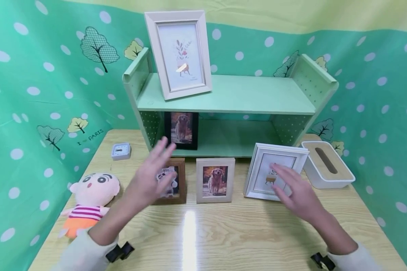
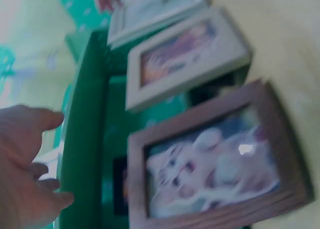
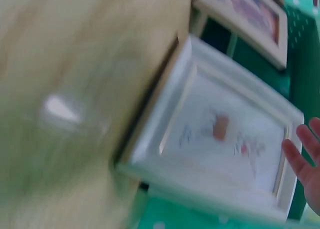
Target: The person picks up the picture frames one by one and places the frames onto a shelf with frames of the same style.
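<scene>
My left hand (image 1: 149, 180) is in the air in front of a brown picture frame (image 1: 181, 184), fingers extended and holding nothing. In the left wrist view that brown frame (image 2: 210, 164) shows a white animal picture. Over on the right, my right hand (image 1: 296, 194) hovers before a white picture frame (image 1: 254, 177) with a plant drawing, its fingers spread and bare. Between the hands a beige frame (image 1: 199, 180) with a dog photo stands on the table. A black frame (image 1: 167, 131) stands on the lower shelf, and a larger white frame (image 1: 181, 92) leans on the upper one.
A green two-tier shelf (image 1: 257, 94) stands at the back of the wooden table (image 1: 244, 237). To its left are a small square clock (image 1: 121, 151) and a plush doll (image 1: 95, 190). A white tissue box (image 1: 332, 180) with a wooden lid sits at the right.
</scene>
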Motion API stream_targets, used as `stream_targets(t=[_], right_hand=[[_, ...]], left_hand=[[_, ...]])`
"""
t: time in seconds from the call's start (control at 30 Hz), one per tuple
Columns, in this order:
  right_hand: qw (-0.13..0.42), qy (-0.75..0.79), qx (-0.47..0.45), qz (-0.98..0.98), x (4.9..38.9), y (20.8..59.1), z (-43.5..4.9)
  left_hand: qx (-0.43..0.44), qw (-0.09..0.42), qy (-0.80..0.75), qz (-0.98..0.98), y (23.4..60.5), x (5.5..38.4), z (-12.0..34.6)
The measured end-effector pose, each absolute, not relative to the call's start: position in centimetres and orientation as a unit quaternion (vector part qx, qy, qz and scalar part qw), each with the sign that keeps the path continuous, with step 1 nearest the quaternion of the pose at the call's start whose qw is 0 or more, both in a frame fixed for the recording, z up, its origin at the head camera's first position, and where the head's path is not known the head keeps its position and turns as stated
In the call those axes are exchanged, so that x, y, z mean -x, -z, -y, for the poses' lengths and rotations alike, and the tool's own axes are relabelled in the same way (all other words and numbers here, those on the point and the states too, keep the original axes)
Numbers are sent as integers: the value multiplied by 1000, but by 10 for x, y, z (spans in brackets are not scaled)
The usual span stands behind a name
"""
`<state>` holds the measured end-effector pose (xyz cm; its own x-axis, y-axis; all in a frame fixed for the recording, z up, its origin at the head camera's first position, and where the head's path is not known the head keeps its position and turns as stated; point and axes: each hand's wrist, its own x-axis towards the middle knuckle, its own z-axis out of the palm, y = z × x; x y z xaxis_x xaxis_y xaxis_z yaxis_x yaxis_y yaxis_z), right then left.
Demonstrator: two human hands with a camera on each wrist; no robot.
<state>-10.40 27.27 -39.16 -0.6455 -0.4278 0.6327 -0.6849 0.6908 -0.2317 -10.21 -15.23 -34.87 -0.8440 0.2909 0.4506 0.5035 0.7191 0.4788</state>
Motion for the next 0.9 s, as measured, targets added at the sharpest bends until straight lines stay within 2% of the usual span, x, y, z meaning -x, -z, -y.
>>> stream_targets(t=[0.1, 0.2, 0.3, 0.47, 0.63, 0.9], right_hand=[[333, -252, -275, 866, 112, 386, -292], [376, -260, -214, 863, 121, 384, -311], [374, -285, -146, 870, 127, 388, -326], [277, -333, -61, 899, 124, 399, -342], [164, -369, -65, 913, 120, 408, -349], [82, -438, -78, 892, 121, 425, -349]], left_hand=[[159, 238, 368, 885, 336, 121, 161], [95, 268, 414, 865, 326, 141, 169], [42, 273, 451, 848, 319, 159, 178], [-9, 251, 529, 811, 313, 187, 190], [-21, 268, 573, 774, 307, 208, 194], [-19, 317, 586, 745, 308, 224, 192]])
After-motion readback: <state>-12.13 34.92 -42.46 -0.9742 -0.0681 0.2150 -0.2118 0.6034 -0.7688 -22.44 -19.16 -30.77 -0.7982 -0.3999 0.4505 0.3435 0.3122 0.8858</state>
